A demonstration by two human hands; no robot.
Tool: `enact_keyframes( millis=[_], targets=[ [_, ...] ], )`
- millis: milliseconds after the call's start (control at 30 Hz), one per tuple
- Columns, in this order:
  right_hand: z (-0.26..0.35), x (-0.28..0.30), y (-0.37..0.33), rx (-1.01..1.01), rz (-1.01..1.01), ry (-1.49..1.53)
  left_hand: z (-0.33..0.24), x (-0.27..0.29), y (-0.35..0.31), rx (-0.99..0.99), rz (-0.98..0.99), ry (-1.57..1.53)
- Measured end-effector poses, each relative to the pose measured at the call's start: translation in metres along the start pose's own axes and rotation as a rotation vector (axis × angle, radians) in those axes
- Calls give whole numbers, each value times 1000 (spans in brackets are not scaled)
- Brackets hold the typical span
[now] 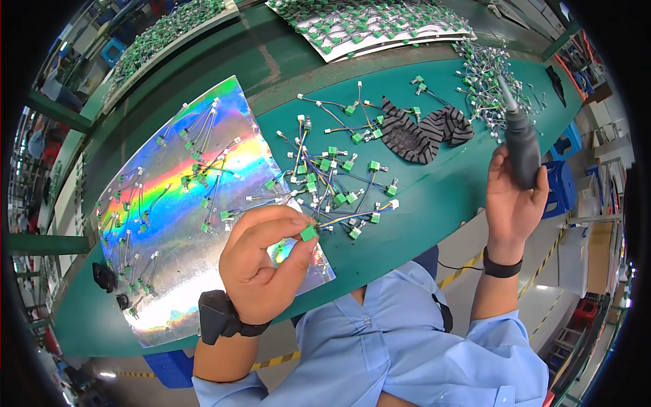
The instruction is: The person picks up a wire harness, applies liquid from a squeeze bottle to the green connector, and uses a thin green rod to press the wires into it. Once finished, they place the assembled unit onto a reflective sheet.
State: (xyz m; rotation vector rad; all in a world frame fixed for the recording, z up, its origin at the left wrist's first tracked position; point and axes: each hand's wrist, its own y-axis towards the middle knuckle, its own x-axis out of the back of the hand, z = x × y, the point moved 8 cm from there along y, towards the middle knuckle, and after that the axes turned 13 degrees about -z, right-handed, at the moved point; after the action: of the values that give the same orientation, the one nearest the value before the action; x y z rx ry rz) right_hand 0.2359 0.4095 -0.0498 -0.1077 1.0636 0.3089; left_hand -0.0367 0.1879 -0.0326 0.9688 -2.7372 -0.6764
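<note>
My left hand [268, 261] pinches a small green connector [309, 233] between thumb and fingertips, over the right edge of a shiny rainbow foil sheet [173, 292]. A short wire lead with a white plug [393, 204] stretches to the right beside it. My right hand [515, 193] is raised at the right, its fingers closed around a dark grey squeeze bottle [522, 146] whose pale, narrow nozzle points up. Between the hands, several loose green connectors with wires [325, 165] lie in a tangle on the green tabletop [407, 230]. More of these sit in loose rows on the foil.
A striped grey-black cloth [420, 136] lies behind the loose pile. At the back right is a larger heap of wired connectors [485, 74]. White boards covered with connectors [380, 27] stand at the back. A small black object [104, 277] sits at the table's left edge.
</note>
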Motion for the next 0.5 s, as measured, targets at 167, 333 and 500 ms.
enact_keyframes(
  millis=[167, 333, 500],
  targets=[
    [20, 20, 12, -100, 165, 63, -1, -1, 0, -74, 29, 51],
    [35, 41, 15, 74, -159, 36, -2, -1, -1, -49, 10, 24],
    [31, 48, 20, 194, -246, -443, -6, -1, 1, -75, -3, 29]
  ],
)
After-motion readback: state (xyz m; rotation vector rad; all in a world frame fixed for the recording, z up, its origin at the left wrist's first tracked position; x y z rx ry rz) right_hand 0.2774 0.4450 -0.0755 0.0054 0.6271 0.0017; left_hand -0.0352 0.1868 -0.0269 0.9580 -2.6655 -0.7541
